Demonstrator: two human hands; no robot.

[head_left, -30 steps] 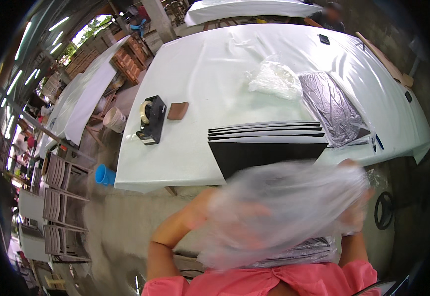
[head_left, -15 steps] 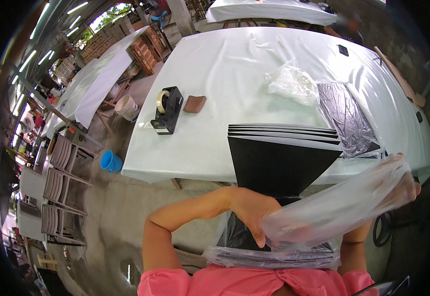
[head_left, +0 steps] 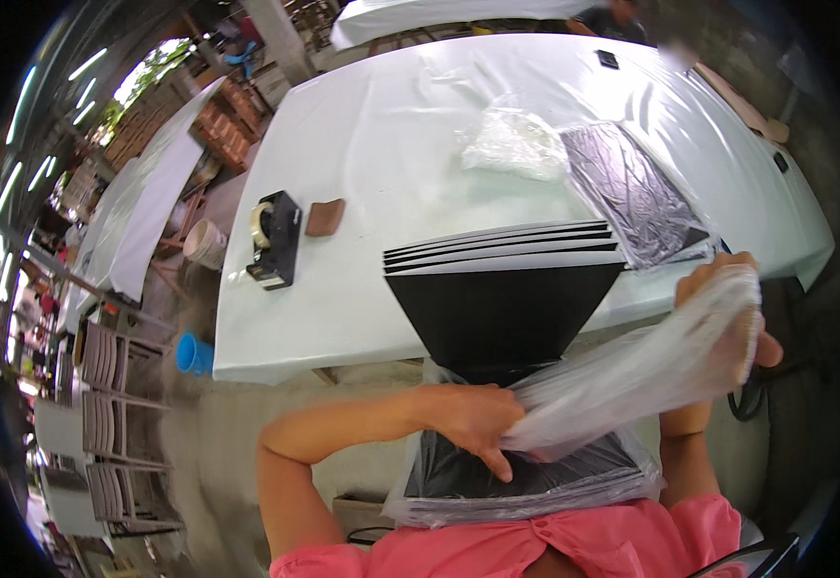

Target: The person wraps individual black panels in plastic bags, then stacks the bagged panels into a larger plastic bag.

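A stack of several black boards (head_left: 502, 313) stands fanned at its upper end, leaning at the near table edge in front of me. Its lower part sits in a clear plastic bag (head_left: 526, 506), which rests against my body. My left hand (head_left: 473, 424) is closed on the gathered edge of the plastic film, over the boards. Out to the right, my right hand (head_left: 733, 323) grips the other end of that film, with its fingers partly behind the cloudy plastic. The loose film (head_left: 622, 380) stretches slantwise between both hands.
On the white-covered table (head_left: 372, 164) are a tape dispenser (head_left: 274, 241), a brown block (head_left: 325, 218), a crumpled plastic bag (head_left: 516, 144), a plastic-wrapped dark pack (head_left: 637, 197) and a small black object (head_left: 608, 60). A blue bucket (head_left: 194, 354) and stacked chairs (head_left: 112, 414) stand left. Another person (head_left: 613, 21) sits beyond.
My right hand has risen and moved farther from me, drawing the film up with it. My left hand keeps its grip on the plastic. The whole view has turned slightly to the right.
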